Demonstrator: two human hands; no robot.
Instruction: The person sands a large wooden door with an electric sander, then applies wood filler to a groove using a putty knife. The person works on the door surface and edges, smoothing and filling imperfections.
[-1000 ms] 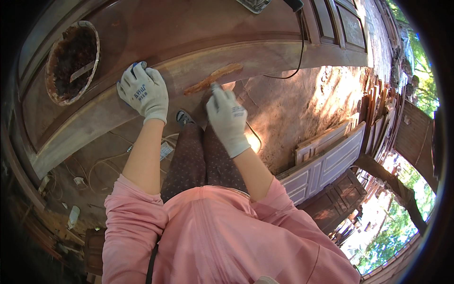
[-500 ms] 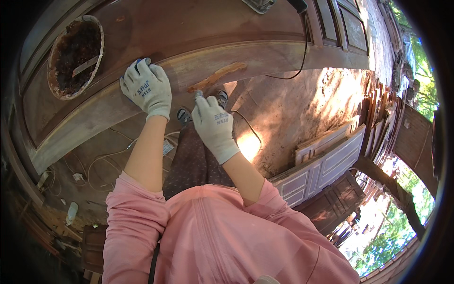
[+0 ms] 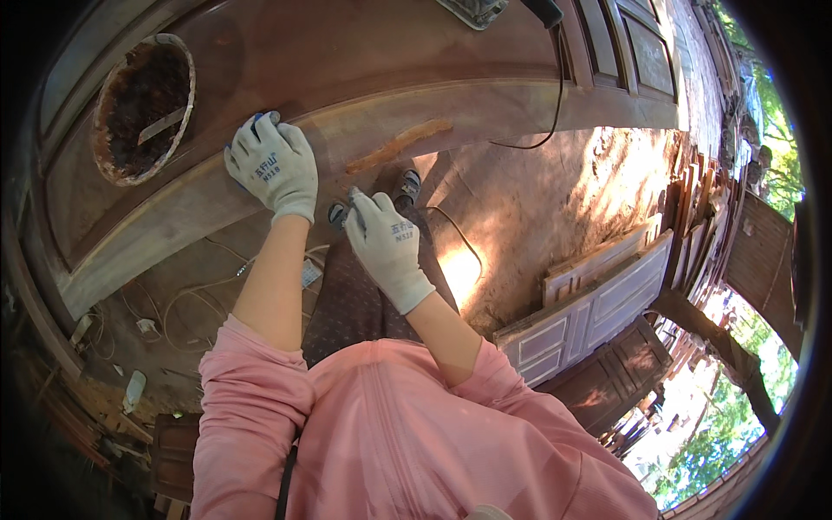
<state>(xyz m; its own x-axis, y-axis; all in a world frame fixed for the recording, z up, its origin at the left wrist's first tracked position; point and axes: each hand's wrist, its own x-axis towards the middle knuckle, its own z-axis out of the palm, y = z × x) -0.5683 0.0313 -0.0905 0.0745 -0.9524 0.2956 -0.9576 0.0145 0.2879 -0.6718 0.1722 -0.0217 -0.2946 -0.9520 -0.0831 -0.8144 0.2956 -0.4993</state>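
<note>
Both my hands wear white knit gloves with blue-grey fingertips. My left hand rests on the edge of a brown wooden door panel, its bent fingers apart and no tool visible in them. Over my lap, just short of that edge, hovers my right hand with its fingers drawn together. Something small and grey shows at its fingertips, too unclear to name. A long orange-brown streak of filler lies along the panel's pale edge, beyond my right hand. The palm sides of both hands are hidden.
A tub of dark brown paste with a flat strip in it stands on the panel at left. A power tool and its black cord are at the far side. Cables cross the ground; door panels lean at right.
My right hand has drawn back from the filler streak toward my body and slightly left. My left hand stays on the panel edge, nearly unmoved.
</note>
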